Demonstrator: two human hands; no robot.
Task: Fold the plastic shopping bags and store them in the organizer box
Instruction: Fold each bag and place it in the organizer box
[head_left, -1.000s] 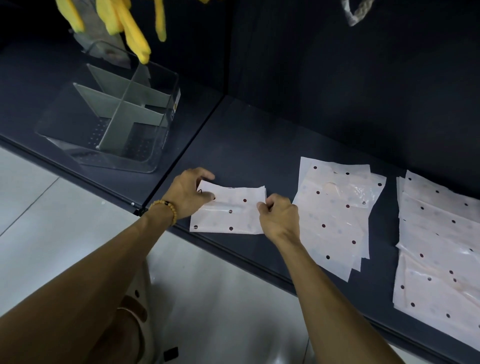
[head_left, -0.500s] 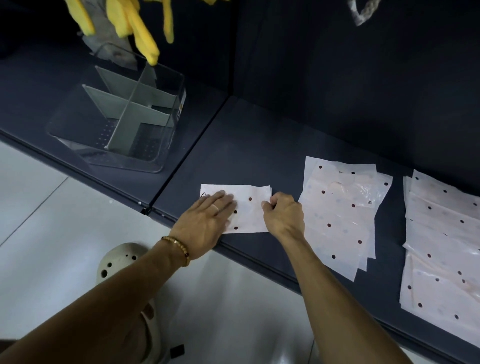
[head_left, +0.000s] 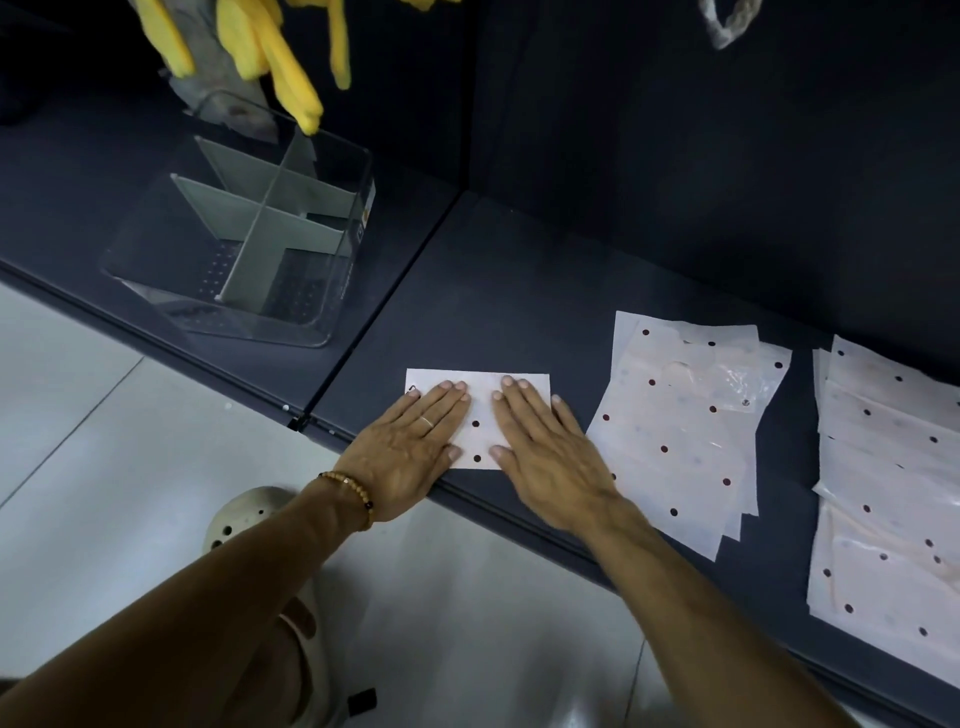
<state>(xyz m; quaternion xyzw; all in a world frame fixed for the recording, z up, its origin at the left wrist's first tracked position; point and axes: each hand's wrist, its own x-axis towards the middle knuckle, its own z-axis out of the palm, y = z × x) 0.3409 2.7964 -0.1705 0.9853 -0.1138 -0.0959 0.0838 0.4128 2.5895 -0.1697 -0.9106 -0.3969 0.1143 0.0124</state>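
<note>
Shelving (head_left: 519, 270) in dark grey carries everything, and the folded bag (head_left: 480, 383) near its front edge serves as the landmark. Farthest to the right of that bag lies a wide stack of flat dotted bags (head_left: 893, 499), and between the two sits a smaller pile of dotted bags (head_left: 680, 426), loosely fanned. Up and to the left of the folded bag stands the clear organizer box (head_left: 332, 291) with grey dividers, well apart from it. Yellow gloves (head_left: 280, 62) hang above the box. On the folded bag itself both hands press flat: the left hand (head_left: 410, 447) covers its left part, the right hand (head_left: 545, 447) its right part, each grip spread with straight fingers, pinching nothing.
</note>
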